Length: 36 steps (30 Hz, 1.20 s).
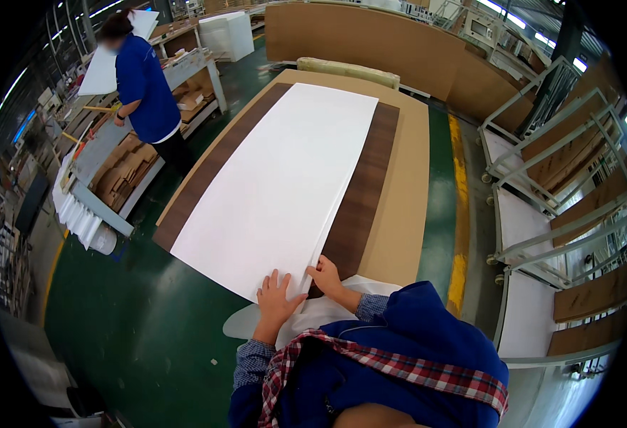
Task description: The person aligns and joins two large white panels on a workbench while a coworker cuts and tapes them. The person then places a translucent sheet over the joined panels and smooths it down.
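Here's the left hand [276,299], palm down with fingers spread on the near end of the white sheet [277,178], pressing from above, nothing clasped! And just to its right, the right hand [327,277], fingers curled, thumb and fingertips pinching the sheet's right long edge, close to the near corner. The sheet itself runs away ahead of both hands, lying flat, its far end well beyond the grip. Beneath it, a dark brown panel [357,210] shows on both sides, a strip of it just beyond the right hand. Wider again, a tan board [403,200] sits under that panel, out to the right of the grip. White film [327,312] bunches right below the hands, toward the body. Well off ahead and to the left, a co-worker [143,89] in blue stands at a workbench [93,153]!
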Each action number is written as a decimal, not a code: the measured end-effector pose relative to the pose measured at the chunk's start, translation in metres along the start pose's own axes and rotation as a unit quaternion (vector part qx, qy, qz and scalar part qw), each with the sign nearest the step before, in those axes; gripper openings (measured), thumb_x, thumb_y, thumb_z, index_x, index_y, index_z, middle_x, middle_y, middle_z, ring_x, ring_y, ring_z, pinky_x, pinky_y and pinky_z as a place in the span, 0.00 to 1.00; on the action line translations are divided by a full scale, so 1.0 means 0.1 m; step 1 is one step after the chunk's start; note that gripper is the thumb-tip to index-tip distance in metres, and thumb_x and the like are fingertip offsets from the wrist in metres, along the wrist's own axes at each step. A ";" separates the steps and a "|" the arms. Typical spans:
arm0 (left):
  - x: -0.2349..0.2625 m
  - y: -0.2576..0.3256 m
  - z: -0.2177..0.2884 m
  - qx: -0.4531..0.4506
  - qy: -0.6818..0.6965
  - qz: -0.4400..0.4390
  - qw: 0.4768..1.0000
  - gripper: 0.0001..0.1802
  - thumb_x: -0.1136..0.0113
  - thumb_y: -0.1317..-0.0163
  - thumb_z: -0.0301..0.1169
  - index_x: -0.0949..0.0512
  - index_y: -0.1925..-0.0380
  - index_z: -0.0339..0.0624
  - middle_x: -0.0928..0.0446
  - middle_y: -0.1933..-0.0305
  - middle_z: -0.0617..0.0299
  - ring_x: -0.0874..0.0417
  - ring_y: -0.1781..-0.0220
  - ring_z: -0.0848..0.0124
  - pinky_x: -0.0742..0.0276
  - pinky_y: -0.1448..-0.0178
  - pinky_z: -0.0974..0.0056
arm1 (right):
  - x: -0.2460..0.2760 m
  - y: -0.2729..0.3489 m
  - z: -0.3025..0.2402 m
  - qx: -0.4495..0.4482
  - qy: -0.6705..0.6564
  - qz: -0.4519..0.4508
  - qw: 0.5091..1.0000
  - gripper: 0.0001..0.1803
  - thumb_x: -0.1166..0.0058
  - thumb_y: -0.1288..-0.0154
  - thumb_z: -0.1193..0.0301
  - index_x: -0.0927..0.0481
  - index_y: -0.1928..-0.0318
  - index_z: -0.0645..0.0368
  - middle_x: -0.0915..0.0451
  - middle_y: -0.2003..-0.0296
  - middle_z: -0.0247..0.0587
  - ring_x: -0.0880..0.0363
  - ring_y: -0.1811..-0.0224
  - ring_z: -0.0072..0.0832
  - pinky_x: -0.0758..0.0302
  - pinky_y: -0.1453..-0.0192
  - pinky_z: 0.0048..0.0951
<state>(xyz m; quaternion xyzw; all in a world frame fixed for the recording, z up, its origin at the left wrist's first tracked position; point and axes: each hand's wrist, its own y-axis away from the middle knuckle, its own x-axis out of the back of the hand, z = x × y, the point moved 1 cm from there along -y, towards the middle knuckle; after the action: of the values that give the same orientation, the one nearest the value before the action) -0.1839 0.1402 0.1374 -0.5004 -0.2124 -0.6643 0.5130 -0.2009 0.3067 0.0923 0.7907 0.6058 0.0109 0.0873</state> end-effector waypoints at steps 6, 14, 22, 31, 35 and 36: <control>-0.09 -0.03 -0.05 0.030 -0.023 0.016 0.999 0.37 0.42 0.55 0.54 0.32 0.47 0.45 0.39 0.43 0.40 0.37 0.43 0.42 0.37 0.50 0.39 | 0.12 0.11 -0.25 0.006 0.062 -0.025 0.998 0.15 0.52 0.45 0.78 0.32 0.55 0.66 0.22 0.71 0.39 0.22 0.76 0.23 0.24 0.75 0.23; -0.17 -0.26 -0.15 0.042 -0.137 0.043 0.989 0.32 0.45 0.52 0.50 0.32 0.49 0.42 0.35 0.52 0.36 0.29 0.56 0.47 0.25 0.74 0.54 | 0.24 0.09 -0.22 -0.007 -0.002 -0.032 0.999 0.15 0.53 0.44 0.78 0.32 0.55 0.65 0.22 0.71 0.39 0.23 0.76 0.22 0.25 0.78 0.22; -0.28 -0.46 -0.41 -0.005 -0.221 0.008 0.975 0.23 0.48 0.48 0.40 0.29 0.56 0.36 0.26 0.78 0.53 0.24 0.83 0.64 0.29 0.85 0.63 | 0.57 0.28 -0.16 -0.025 -0.055 0.069 0.996 0.15 0.55 0.43 0.78 0.32 0.54 0.62 0.22 0.71 0.37 0.24 0.78 0.20 0.29 0.81 0.21; -0.55 -0.50 -0.39 -0.111 -0.379 -0.013 0.919 0.10 0.47 0.53 0.28 0.24 0.72 0.33 0.26 0.84 0.66 0.23 0.84 0.76 0.32 0.88 0.69 | 0.79 0.31 -0.32 -0.006 -0.005 0.101 0.995 0.09 0.56 0.45 0.75 0.30 0.61 0.60 0.27 0.78 0.33 0.30 0.83 0.17 0.32 0.84 0.21; -0.35 -0.51 -0.13 -0.139 -0.328 -0.103 0.929 0.02 0.44 0.56 0.26 0.25 0.83 0.42 0.28 0.83 0.69 0.22 0.82 0.75 0.33 0.88 0.69 | 1.07 0.14 -0.31 0.063 0.014 0.121 0.991 0.11 0.57 0.46 0.76 0.27 0.61 0.62 0.25 0.75 0.31 0.29 0.79 0.16 0.31 0.78 0.20; -0.31 -0.55 -0.15 -0.128 -0.323 -0.084 0.934 0.02 0.44 0.55 0.26 0.25 0.83 0.42 0.28 0.83 0.69 0.23 0.82 0.76 0.34 0.88 0.70 | 1.17 0.09 -0.26 0.094 0.013 0.135 0.986 0.12 0.58 0.47 0.76 0.26 0.60 0.62 0.25 0.74 0.31 0.29 0.78 0.16 0.30 0.77 0.20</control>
<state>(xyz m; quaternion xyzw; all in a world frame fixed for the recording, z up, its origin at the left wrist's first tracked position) -0.2410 0.1637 0.1166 -0.7297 -0.3209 -0.5290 0.2911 -0.1649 0.4198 0.1093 0.8697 0.4929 -0.0240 0.0019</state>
